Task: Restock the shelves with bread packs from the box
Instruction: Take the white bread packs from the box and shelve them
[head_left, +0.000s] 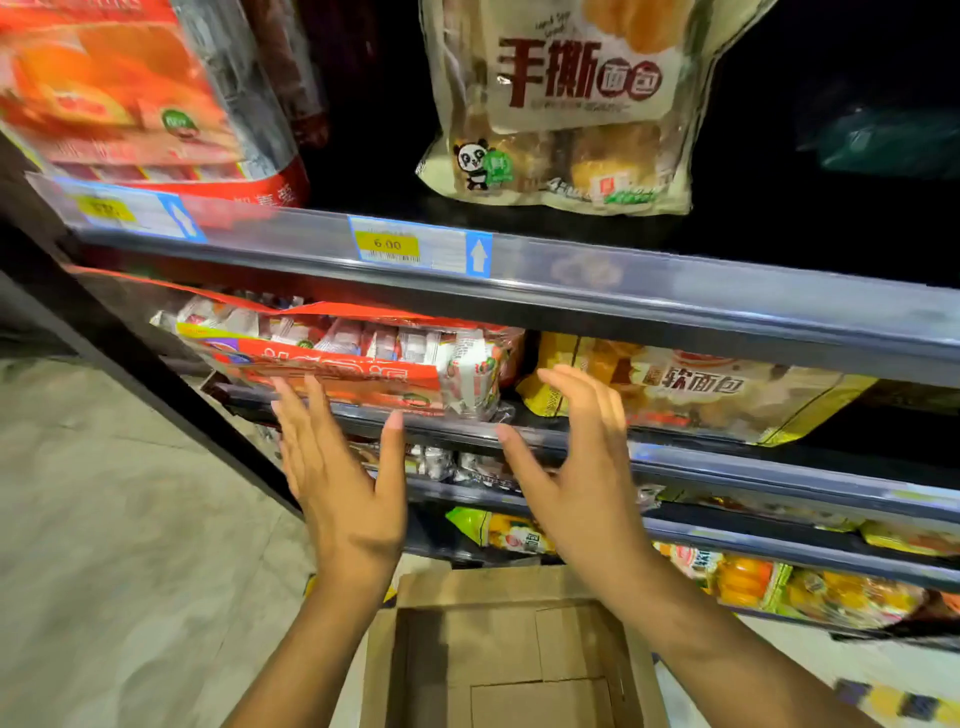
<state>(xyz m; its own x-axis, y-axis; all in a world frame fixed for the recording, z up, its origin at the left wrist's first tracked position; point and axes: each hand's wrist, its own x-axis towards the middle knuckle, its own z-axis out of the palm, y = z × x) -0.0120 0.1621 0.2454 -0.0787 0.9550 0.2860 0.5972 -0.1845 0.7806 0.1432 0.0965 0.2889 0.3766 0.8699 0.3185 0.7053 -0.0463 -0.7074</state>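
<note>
A red bread pack (353, 358) lies flat on the second shelf, its front edge over the shelf rail. My left hand (343, 467) is just below and in front of it, fingers spread, holding nothing. My right hand (576, 462) is raised beside it, also spread and empty, in front of a yellow bread pack (691, 389). The cardboard box (509, 649) stands open on the floor below my wrists; I see only bare cardboard inside it.
The top shelf holds a beige panda-printed bread bag (561, 104) and a red pack (130, 98). A price rail (675, 291) runs across. Lower shelves carry several orange and yellow packs (753, 577). Grey floor (104, 519) lies to the left.
</note>
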